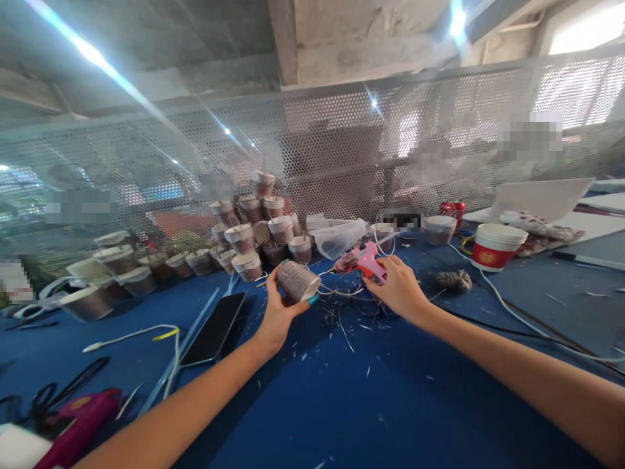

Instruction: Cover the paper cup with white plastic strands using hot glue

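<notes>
My left hand (279, 315) is closed around a small cup wrapped in grey-brown cord (297, 281), tipped on its side with its rim toward the right. In my right hand (398, 286) is a pink hot glue gun (367, 262), gripped by the handle. Its nozzle points left at the cup, a short gap away as far as I can tell. A thin pale cord (342, 292) runs from the cup to the right, below the glue gun. Clippings lie scattered on the blue table (312, 404) under both hands.
Several wrapped cups (240, 240) are stacked at the back, with more to the left. A phone (215, 331) lies left of my left arm. Red-and-white paper cups (495, 247), a grey yarn bundle (454, 281) and cables are on the right. A magenta tool (81, 423) sits front left.
</notes>
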Motion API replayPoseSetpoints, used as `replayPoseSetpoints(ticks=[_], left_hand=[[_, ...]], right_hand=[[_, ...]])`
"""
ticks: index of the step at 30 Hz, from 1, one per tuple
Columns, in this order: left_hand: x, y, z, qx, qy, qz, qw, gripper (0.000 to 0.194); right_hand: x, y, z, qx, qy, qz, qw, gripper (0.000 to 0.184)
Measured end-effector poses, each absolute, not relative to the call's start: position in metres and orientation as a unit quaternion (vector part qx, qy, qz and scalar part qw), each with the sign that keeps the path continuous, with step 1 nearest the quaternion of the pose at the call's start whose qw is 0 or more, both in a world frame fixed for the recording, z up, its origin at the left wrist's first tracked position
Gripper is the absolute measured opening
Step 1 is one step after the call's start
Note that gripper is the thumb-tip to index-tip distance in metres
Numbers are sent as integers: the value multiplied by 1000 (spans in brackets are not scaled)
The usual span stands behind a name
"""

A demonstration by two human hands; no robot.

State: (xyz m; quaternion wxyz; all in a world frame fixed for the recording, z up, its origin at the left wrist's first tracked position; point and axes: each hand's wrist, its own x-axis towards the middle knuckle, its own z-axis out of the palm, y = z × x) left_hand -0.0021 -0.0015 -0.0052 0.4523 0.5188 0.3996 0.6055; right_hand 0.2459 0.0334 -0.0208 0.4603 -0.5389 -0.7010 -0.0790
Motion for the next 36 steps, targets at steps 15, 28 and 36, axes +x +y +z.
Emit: replayPoseSetpoints(ticks=[15,28,36], left_hand=[[3,-4,-5,566,385,569,456,91],[-1,-1,-9,628,352,514,467,82],[-1,-3,-8,638,337,478,500,81]], right_hand=[[217,-20,3,-399,-823,64,399,34],[213,-8,-2,-346,-731,458,370,49],[211,-8,1,-358,-684,453,446,50]])
